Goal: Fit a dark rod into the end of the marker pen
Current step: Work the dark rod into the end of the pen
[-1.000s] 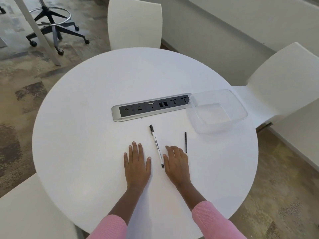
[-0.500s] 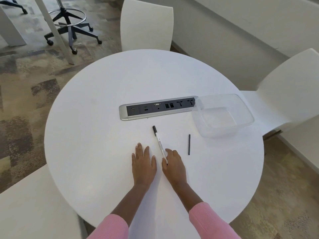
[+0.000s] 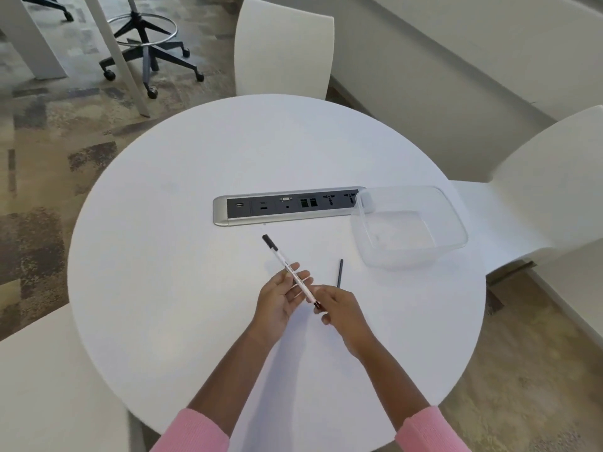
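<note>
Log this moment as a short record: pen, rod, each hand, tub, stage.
pen: marker pen lifted off the table, capped end pointing away
rod: dark rod lying on the table, untouched, right of the pen
left hand: left hand open, fingers under the pen's barrel
right hand: right hand pinching the pen's near end
tub: clear tub, nothing in it
stage: rod not yet fitted

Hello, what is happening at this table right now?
A person in pink sleeves holds a marker pen over the round white table. The right hand grips its near end, and the left hand supports the barrel with open fingers. The black cap end points away. The dark rod lies on the table, untouched, beside an empty clear tub. Fitting has not begun.
</note>
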### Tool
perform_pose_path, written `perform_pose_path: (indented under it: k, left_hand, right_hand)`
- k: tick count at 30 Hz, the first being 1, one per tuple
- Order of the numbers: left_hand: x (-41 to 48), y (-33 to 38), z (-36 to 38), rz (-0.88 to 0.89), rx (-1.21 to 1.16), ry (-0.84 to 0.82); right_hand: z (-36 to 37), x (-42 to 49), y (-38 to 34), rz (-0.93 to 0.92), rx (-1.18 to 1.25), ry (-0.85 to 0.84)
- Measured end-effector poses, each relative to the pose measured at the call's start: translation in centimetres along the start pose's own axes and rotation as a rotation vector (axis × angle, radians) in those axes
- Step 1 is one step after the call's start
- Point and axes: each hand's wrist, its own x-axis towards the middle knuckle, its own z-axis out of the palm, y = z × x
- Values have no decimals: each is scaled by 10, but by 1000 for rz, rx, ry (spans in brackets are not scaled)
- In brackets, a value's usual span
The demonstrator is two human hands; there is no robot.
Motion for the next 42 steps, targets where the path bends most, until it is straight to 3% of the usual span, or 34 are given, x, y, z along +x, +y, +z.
perform_pose_path:
  k: [4, 9, 18, 25, 28, 33, 42]
  left_hand:
    - [-1, 1, 2, 14, -176, 49]
    - [-5, -6, 8, 38, -236, 98]
    - [-16, -17, 14, 122, -160, 56]
    - [-21, -18, 20, 184, -152, 31]
    - [-23, -19, 22, 202, -143, 55]
    - [-25, -20, 21, 225, -129, 77]
    - [-25, -23, 24, 236, -122, 109]
  right_hand:
    - [-17, -7, -5, 97, 200, -15]
    - [-24, -10, -8, 80, 230, -8]
    - [-32, -7, -9, -14, 250, 33]
    - [-34, -7, -16, 121, 439, 43]
    - [-33, -6, -20, 189, 396, 57]
    - [-35, -7, -25, 223, 20, 2]
    - [-35, -9, -26, 249, 98, -73]
